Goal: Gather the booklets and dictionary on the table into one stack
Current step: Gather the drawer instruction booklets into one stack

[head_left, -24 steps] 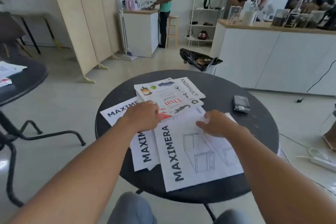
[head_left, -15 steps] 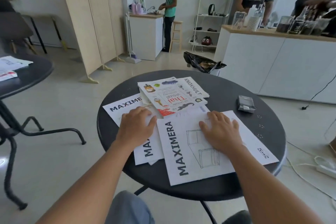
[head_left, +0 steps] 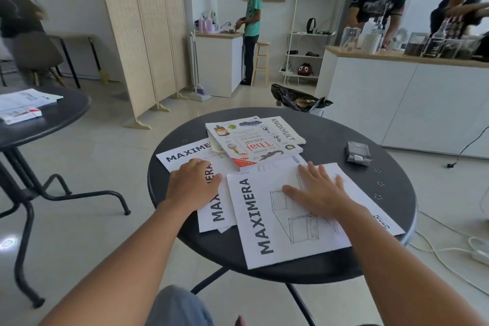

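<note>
A round black table (head_left: 330, 270) holds several white booklets. The biggest MAXIMERA booklet (head_left: 267, 235) lies nearest me, and my right hand (head_left: 317, 193) rests flat on it with fingers spread. My left hand (head_left: 191, 185) lies palm down on a second MAXIMERA booklet (head_left: 214, 217), which overlaps a third one (head_left: 180, 157) at the left. Behind them the Thai visual dictionary (head_left: 254, 144) lies on a KNOXHULT booklet (head_left: 285, 131).
A small grey box (head_left: 358, 152) sits on the table's right side. Another black table (head_left: 53, 116) with papers stands at the left. Behind are a folding screen (head_left: 143, 34), a black bin bag (head_left: 299, 100), a white counter (head_left: 402, 98), cables on the floor at right and several people.
Both hands have slid back toward me over the booklets and flattened, the right hand spreading its fingers on the big MAXIMERA booklet. The view has tilted upward.
</note>
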Available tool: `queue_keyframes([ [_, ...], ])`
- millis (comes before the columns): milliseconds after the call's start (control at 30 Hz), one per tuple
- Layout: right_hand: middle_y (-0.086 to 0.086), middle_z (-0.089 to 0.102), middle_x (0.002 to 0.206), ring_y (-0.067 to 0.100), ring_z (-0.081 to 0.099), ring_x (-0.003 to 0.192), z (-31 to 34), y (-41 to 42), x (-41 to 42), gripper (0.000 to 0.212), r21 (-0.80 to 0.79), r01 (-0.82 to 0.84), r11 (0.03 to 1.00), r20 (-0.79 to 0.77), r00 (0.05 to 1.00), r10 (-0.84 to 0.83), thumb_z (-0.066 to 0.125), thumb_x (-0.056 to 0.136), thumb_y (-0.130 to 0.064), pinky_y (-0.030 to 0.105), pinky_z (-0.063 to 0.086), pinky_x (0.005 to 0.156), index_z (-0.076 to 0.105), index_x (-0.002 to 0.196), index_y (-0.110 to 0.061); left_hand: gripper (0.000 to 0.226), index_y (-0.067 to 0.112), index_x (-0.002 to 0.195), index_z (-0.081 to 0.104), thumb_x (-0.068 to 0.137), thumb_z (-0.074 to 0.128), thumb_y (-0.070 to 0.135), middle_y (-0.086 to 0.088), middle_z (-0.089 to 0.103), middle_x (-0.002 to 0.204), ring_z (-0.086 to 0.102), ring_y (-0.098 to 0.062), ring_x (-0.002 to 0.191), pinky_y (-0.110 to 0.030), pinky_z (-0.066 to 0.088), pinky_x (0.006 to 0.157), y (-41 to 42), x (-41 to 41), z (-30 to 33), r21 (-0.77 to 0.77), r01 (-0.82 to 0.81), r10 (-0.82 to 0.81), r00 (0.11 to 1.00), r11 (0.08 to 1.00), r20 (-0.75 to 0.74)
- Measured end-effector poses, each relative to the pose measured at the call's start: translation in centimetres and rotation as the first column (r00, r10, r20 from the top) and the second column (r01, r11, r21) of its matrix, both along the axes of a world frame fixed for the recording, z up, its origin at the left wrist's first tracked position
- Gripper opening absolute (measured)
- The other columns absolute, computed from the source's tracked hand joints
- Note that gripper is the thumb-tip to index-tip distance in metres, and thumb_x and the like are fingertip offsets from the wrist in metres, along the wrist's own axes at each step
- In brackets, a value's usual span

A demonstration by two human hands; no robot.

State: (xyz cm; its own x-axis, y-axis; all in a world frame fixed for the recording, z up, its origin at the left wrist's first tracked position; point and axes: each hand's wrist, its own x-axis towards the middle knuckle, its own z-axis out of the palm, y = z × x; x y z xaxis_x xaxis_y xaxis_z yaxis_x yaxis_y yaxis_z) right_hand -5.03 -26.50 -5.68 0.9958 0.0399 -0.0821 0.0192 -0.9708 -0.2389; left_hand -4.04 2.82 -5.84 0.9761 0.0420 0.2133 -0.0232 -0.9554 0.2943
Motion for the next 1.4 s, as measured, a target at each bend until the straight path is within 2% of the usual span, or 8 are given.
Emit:
queue_keyframes([
  [233,-0.01,0.023,0.165,0.024,0.016,0.152,1.7,-1.4,-0.9,0.097,-0.086,0.043,0.995,-0.013,0.999,-0.044,0.039,0.074,-0.091,0.055,0.011,0.117,0.027,0.155,-0.039,0.098,0.034,0.16,0.01,0.08,0.033,0.086,0.012,0.0,0.169,-0.002,-0.012,0.156,-0.047,-0.001,0.122,2.5,-0.7,0.4,0.067,0.167,-0.137,0.936,0.984,-0.325],
  [367,0.004,0.043,0.146,0.031,0.03,0.139,3.0,-0.6,-1.2,0.096,-0.151,0.109,0.982,0.019,0.994,-0.108,0.051,0.062,-0.094,0.052,0.024,0.108,0.047,0.14,-0.037,0.097,0.035,0.159,0.016,0.079,0.037,0.086,0.011,0.005,0.169,0.001,-0.012,0.156,-0.047,0.001,0.122,2.4,-0.9,0.1,0.029,0.15,-0.137,0.957,0.988,-0.254],
  [567,0.0,0.067,0.107,0.021,0.061,0.096,5.6,-1.6,-1.2,0.023,0.077,0.006,0.997,-0.027,1.0,-0.004,0.075,0.083,-0.044,0.028,0.043,0.074,0.061,0.089,-0.028,0.085,0.034,0.158,0.021,0.087,0.041,0.076,0.01,0.011,0.169,0.007,-0.014,0.155,-0.045,0.003,0.123,2.3,-1.1,0.6,-0.017,0.139,-0.139,0.957,0.99,-0.255],
  [833,-0.003,0.067,0.091,0.015,0.059,0.082,7.8,-2.2,-1.7,0.013,0.329,0.022,0.944,-0.081,0.997,0.005,0.068,0.093,-0.038,0.027,0.042,0.065,0.065,0.088,-0.025,0.046,0.032,0.121,0.07,0.096,0.045,0.061,0.01,0.056,0.144,0.047,-0.016,0.136,-0.041,0.027,0.116,2.3,-1.0,2.3,-0.307,0.136,-0.2,0.961,0.942,-0.189],
  [1000,-0.006,0.073,0.068,0.019,0.06,0.072,7.1,-1.5,-0.4,0.013,0.685,-0.037,0.728,0.131,0.989,-0.073,0.071,0.093,-0.021,0.031,0.047,0.071,0.063,0.083,-0.017,0.041,0.036,0.106,0.073,0.082,0.061,0.067,0.014,0.073,0.117,0.066,-0.01,0.112,-0.045,0.047,0.106,3.1,-0.4,3.1,-0.556,0.178,-0.328,0.927,0.812,-0.18],
  [1167,-0.011,0.073,0.066,0.017,0.06,0.069,5.9,-1.0,0.8,0.016,0.841,-0.101,0.531,0.249,0.944,-0.216,0.073,0.092,-0.022,0.034,0.048,0.07,0.062,0.08,-0.022,0.059,0.029,0.134,0.052,0.082,0.073,0.05,0.008,0.07,0.116,0.066,-0.018,0.108,-0.051,0.05,0.1,3.0,0.2,4.4,-0.761,0.056,-0.071,0.997,0.646,0.014],
  [1333,-0.003,0.071,0.071,0.023,0.059,0.072,4.2,-0.3,1.1,0.018,0.952,-0.165,0.258,0.248,0.909,-0.334,0.068,0.095,-0.017,0.039,0.049,0.069,0.06,0.079,-0.021,0.059,0.02,0.128,0.057,0.082,0.072,0.054,0.004,0.071,0.11,0.073,-0.017,0.096,-0.045,0.051,0.098,1.2,0.8,4.6,-0.81,-0.029,-0.005,0.999,0.585,-0.039],
  [1400,-0.002,0.071,0.073,0.024,0.06,0.074,3.9,-0.2,1.4,0.016,0.969,-0.17,0.18,0.228,0.897,-0.379,0.067,0.095,-0.017,0.041,0.05,0.069,0.059,0.081,-0.02,0.055,0.021,0.11,0.071,0.082,0.062,0.067,0.004,0.075,0.101,0.072,-0.016,0.095,-0.043,0.049,0.099,0.2,1.0,5.2,-0.74,-0.008,-0.107,0.989,0.672,-0.107],
])
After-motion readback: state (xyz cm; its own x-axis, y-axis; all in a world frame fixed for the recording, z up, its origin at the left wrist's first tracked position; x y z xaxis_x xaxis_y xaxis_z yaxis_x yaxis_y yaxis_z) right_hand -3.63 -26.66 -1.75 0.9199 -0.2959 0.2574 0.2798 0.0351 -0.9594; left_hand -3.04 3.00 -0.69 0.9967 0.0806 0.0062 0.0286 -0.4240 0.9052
